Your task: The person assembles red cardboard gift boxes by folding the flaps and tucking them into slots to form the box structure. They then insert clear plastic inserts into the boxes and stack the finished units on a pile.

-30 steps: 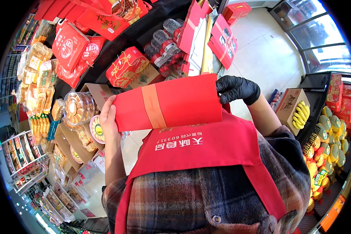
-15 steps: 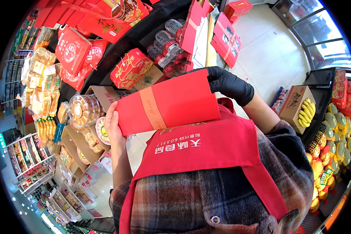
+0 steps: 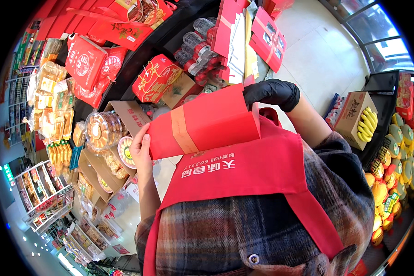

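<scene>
A long red cardboard box (image 3: 216, 115) with an orange band across it is held level in front of my chest. My bare left hand (image 3: 141, 149) is closed on its left end, thumb on the near face and fingers behind. At the other end, my right hand (image 3: 277, 95) in a black glove grips the upper corner, where small flaps stand out. Its fingertips are partly hidden by the box, and the inside of the box cannot be seen.
Beyond the box, a stack of flat red cartons (image 3: 227, 34) stands by wrapped bottles (image 3: 200, 46). To the left are round clear tubs of pastries (image 3: 101, 130) and an open brown carton (image 3: 99, 161). A carton with bananas (image 3: 367, 124) sits at the right.
The box's left end has shifted slightly right with my left hand. At the right end, flaps now show more beside my gloved hand, which has turned a little. The view has shifted slightly.
</scene>
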The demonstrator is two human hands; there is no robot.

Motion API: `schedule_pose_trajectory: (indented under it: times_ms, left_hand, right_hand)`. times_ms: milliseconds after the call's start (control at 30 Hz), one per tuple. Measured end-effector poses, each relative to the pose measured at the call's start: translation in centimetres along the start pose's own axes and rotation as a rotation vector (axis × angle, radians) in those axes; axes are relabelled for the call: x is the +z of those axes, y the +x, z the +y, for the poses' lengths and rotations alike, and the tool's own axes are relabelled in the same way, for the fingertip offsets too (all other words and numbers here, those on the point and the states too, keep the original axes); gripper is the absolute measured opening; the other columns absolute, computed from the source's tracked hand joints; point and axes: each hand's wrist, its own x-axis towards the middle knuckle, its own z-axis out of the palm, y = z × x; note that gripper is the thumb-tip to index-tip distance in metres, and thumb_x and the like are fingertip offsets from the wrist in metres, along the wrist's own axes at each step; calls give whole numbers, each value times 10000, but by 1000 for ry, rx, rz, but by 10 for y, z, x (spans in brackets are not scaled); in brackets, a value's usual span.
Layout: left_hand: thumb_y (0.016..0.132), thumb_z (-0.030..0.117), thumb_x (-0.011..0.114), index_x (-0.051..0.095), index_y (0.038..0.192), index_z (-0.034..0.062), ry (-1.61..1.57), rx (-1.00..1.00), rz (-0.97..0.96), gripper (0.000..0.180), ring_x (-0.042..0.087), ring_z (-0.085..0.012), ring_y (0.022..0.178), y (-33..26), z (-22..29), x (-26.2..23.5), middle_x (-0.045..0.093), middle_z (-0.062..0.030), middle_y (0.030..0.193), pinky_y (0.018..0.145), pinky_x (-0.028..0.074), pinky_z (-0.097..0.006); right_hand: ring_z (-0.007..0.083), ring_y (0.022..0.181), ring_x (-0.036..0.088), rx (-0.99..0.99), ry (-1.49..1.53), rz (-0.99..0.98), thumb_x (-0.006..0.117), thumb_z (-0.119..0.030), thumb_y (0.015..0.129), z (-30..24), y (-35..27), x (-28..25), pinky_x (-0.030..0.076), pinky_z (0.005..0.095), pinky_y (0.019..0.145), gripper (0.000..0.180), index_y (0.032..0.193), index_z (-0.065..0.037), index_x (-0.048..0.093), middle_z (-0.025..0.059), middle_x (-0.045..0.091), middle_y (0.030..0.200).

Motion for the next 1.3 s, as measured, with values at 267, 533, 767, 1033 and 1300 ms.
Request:
schedule_pose_trajectory:
  times_ms: [267,533,767,1033,1300]
  left_hand:
    - [809,157,664,571,1144,-28,177,-134,-285,393,543,-135,995,-5,15,-21,605,-93,1090,886,410,-257]
    - [793,231,673,612,1103,41,424,-132,-479,370,527,-141,797,0,19,-31,564,-65,840,751,411,-264]
    - [813,354,631,612,1119,117,620,41,-429,388,469,-320,1114,-5,12,-28,533,-195,1130,901,388,-362]
    - [793,305,617,602,1008,39,964,607,-445,342,521,-322,1011,1,44,13,564,-155,1062,825,424,-393]
    - [840,276,564,579,851,21,629,666,-434,256,572,-294,662,1,49,69,571,-120,729,565,448,-358]
  right_hand:
    - [161,898,557,978,91,493,622,-235,824,-71,70,33,433,248,798,270,996,-29,602,53,595,922]
    - [175,930,584,602,-20,217,587,-40,771,-45,64,26,439,293,885,231,990,4,646,96,644,986]
    - [161,775,620,569,-58,184,560,-14,762,-41,75,33,489,266,766,181,897,50,662,113,674,860]
    - [163,769,619,598,-70,170,553,-38,775,-41,76,35,488,278,754,190,898,61,658,129,672,849]
    - [202,816,600,289,-63,516,430,-247,937,-26,68,38,461,305,813,346,836,18,628,114,637,837]
